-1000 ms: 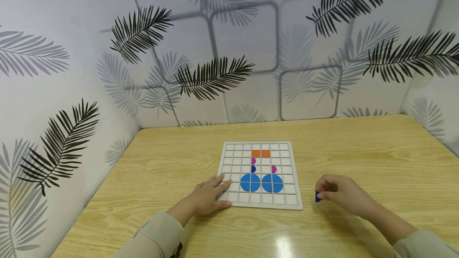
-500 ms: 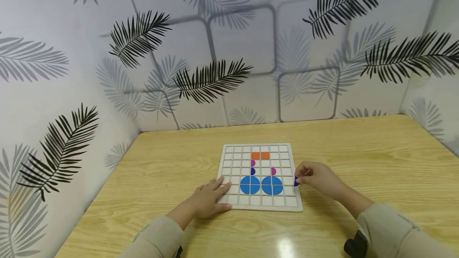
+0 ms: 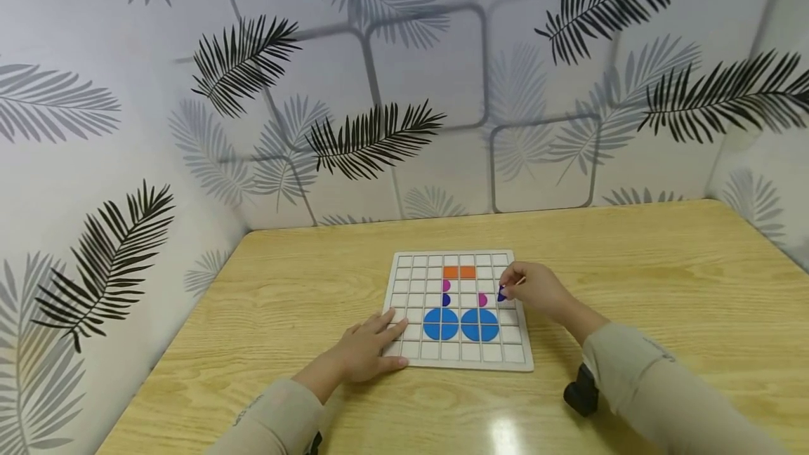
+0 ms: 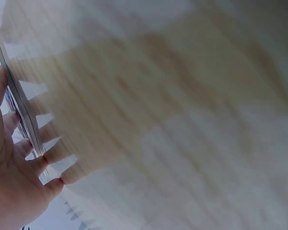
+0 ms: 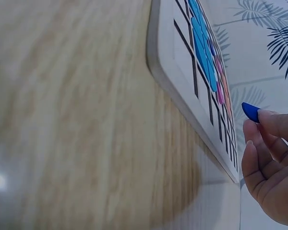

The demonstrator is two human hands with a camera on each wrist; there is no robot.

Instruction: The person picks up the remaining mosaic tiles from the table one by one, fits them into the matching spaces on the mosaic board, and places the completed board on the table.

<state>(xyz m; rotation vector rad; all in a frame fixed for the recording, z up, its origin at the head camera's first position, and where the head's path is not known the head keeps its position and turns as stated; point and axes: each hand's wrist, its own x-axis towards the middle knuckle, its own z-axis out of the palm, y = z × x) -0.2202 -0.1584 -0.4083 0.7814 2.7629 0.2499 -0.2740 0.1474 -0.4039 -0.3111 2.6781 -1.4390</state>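
Observation:
A white grid board (image 3: 450, 361) lies on the wooden table. Two blue circles (image 3: 440, 324), each made of quarter pieces, sit in its lower half. Above them are an orange strip (image 3: 459, 272), two magenta half-round pieces (image 3: 483, 299) and a dark blue half-round piece (image 3: 446, 300). My left hand (image 3: 363, 350) rests at the board's left edge, fingers spread over the rim. My right hand (image 3: 537, 289) pinches a dark blue piece (image 5: 251, 112) between thumb and fingertip, above the board's right side, beside the right magenta piece.
The wooden table (image 3: 284, 286) stretches around the board on every side. Behind it stands a wall (image 3: 436, 160) covered with leaf-patterned paper. A black device (image 3: 581, 392) is strapped under the right sleeve.
My right hand has carried the dark blue piece leftward and away from me, from the table at the right to over the board's right columns. The left hand has stayed in place.

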